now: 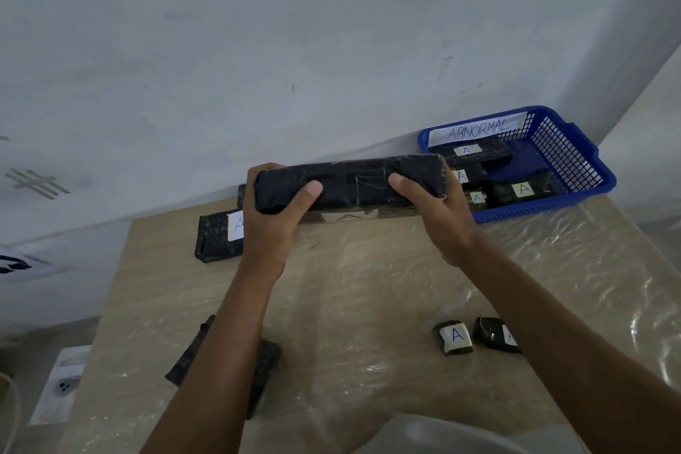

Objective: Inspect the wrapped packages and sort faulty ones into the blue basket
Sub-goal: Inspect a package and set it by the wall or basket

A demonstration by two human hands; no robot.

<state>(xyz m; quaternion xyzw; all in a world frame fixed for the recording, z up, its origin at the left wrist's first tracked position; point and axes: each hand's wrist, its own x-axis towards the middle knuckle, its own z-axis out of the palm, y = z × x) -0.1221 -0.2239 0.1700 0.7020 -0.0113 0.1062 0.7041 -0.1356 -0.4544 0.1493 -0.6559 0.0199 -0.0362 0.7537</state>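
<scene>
A long package wrapped in black film (353, 181) is held up over the far part of the table. My left hand (271, 212) grips its left end, thumb on the near face. My right hand (438, 212) grips its right end the same way. A white label with the letter A shows on its underside. The blue basket (575, 166) marked ABNORMAL stands at the far right of the table and holds several black packages with A labels.
The wooden table (368, 298) is covered with clear plastic film. One black package (217, 236) lies behind my left hand, another (265, 369) under my left forearm. Two small labelled packages (455, 337) (493, 335) lie near my right forearm. A white wall stands behind.
</scene>
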